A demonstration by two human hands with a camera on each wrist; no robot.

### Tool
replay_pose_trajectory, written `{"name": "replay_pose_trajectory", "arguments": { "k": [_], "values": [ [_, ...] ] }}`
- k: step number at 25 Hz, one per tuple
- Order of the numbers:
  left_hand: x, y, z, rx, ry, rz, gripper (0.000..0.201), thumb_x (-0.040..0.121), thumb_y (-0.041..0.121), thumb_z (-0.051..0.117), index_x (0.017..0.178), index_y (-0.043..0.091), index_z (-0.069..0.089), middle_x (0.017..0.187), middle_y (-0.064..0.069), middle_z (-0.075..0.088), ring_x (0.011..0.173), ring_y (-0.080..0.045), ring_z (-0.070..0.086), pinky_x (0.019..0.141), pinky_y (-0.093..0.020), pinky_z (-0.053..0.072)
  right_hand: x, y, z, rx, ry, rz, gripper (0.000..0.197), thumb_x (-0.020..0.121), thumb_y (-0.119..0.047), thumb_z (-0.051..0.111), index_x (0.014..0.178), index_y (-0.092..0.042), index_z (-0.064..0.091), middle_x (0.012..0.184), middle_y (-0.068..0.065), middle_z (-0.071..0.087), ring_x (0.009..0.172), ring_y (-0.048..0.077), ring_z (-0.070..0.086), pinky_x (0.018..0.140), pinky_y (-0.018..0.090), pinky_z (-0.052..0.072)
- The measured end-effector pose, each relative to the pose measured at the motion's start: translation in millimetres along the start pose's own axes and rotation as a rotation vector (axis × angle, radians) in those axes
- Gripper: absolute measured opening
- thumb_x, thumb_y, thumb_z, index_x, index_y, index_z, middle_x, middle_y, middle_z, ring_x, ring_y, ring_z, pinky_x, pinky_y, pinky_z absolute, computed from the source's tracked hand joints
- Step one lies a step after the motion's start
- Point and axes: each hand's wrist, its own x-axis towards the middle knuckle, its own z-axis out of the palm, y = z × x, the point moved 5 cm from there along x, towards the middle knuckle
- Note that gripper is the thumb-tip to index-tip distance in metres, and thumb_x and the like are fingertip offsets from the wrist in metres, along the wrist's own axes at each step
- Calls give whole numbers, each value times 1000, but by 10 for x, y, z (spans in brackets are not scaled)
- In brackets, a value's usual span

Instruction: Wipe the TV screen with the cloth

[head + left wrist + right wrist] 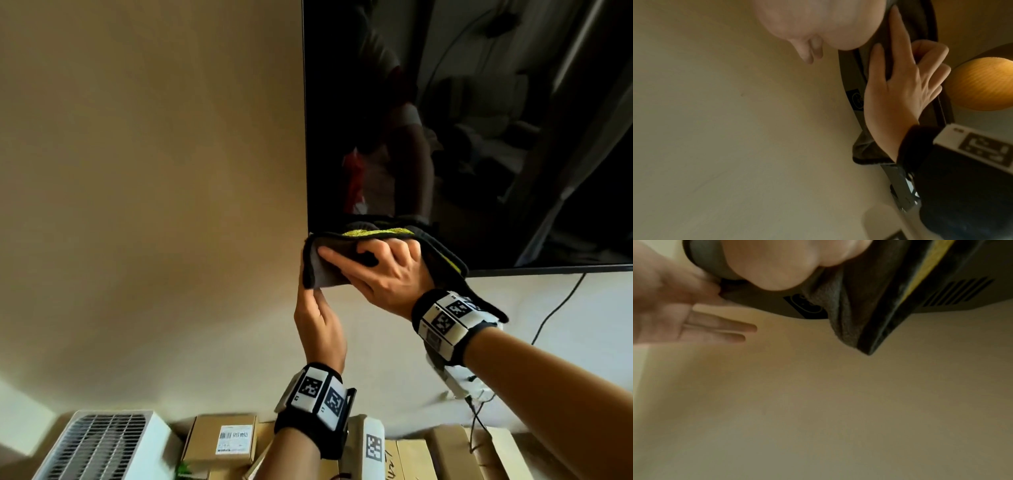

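Note:
The TV (479, 120) hangs on the wall with a dark, reflecting screen. A dark grey cloth (318, 274) with a yellow stripe lies over its lower left corner. My right hand (376, 270) holds the cloth (865, 151) against the screen, two fingers (875, 65) straight on it and the others curled into the fabric. My left hand (308, 291) reaches up from below. It pinches the cloth's lower left edge between thumb and forefinger. In the right wrist view the left hand (684, 313) shows its other fingers straight beside the cloth (838, 318).
A beige wall (154, 171) fills the left. Below are several cardboard boxes (222, 438) and a white appliance with a grille (99, 445). A black cable (555, 308) hangs under the TV at right. A glowing orange lamp (980, 84) shows in the left wrist view.

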Motion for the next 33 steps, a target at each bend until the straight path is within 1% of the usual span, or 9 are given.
{"name": "replay_pose_trajectory", "arguments": {
  "k": [3, 11, 14, 18, 20, 23, 25, 28, 33],
  "values": [
    [-22, 43, 10, -7, -5, -3, 53, 97, 1, 32, 146, 19, 40, 144, -2, 52, 132, -6, 48, 110, -28, 40, -220, 189, -50, -26, -23, -94, 46, 92, -36, 59, 135, -47, 47, 104, -4, 44, 86, 18, 43, 73, 32, 38],
    [-90, 55, 63, -67, 110, -83, 54, 97, 3, 33, 145, 23, 44, 143, 9, 51, 133, -5, 46, 110, -46, 42, -150, 95, -29, 66, -46, -82, 46, 92, -37, 61, 135, -45, 47, 103, -4, 42, 84, 17, 42, 73, 32, 36],
    [-161, 97, 120, -26, 211, -65, 62, 97, -10, 29, 149, 23, 36, 147, 2, 47, 130, 4, 46, 107, -21, 42, -247, 272, -65, 83, -30, -170, 47, 90, -35, 63, 135, -43, 49, 103, -6, 43, 83, 14, 42, 73, 29, 34],
    [-298, 212, 488, -39, 328, -107, 57, 106, 7, 27, 156, 22, 7, 151, 11, 21, 117, 32, 29, 89, 8, 28, -468, 546, -104, 110, -53, -198, 51, 90, -35, 64, 137, -42, 46, 105, -7, 44, 82, 13, 42, 73, 28, 35],
    [-357, 234, 711, -80, 385, -197, 59, 107, 15, 26, 156, 29, -2, 154, 5, 26, 121, 7, 46, 83, 4, 35, -605, 746, -135, 116, -59, -193, 55, 88, -34, 66, 138, -42, 46, 106, -8, 44, 81, 13, 42, 72, 28, 36],
    [-422, 266, 986, -184, 496, -240, 60, 107, 22, 25, 154, 38, -8, 163, 0, 13, 136, -14, 41, 100, -21, 47, -866, 1155, -229, 93, -45, -168, 56, 85, -36, 70, 135, -44, 48, 104, -8, 44, 81, 13, 42, 71, 27, 35],
    [-532, 273, 1247, -258, 538, -239, 59, 107, 22, 24, 154, 38, -8, 164, 3, 10, 137, -14, 39, 98, -30, 52, -1075, 1441, -302, 90, -44, -165, 55, 84, -36, 69, 134, -45, 49, 102, -8, 44, 81, 13, 41, 72, 27, 34],
    [-746, 299, 1707, -340, 560, -279, 57, 108, 22, 25, 155, 36, -3, 162, 3, 16, 127, -8, 45, 85, -18, 53, -1341, 1914, -411, 94, -66, -146, 55, 82, -35, 70, 133, -46, 50, 101, -9, 43, 81, 13, 41, 72, 27, 34],
    [-1064, 461, 2267, -334, 501, -335, 50, 107, 17, 26, 155, 28, 15, 146, 5, 35, 125, -10, 46, 99, -31, 47, -1697, 2504, -582, 69, -88, -94, 57, 79, -35, 71, 130, -50, 50, 98, -9, 42, 81, 13, 39, 72, 28, 35]
  ]
}}
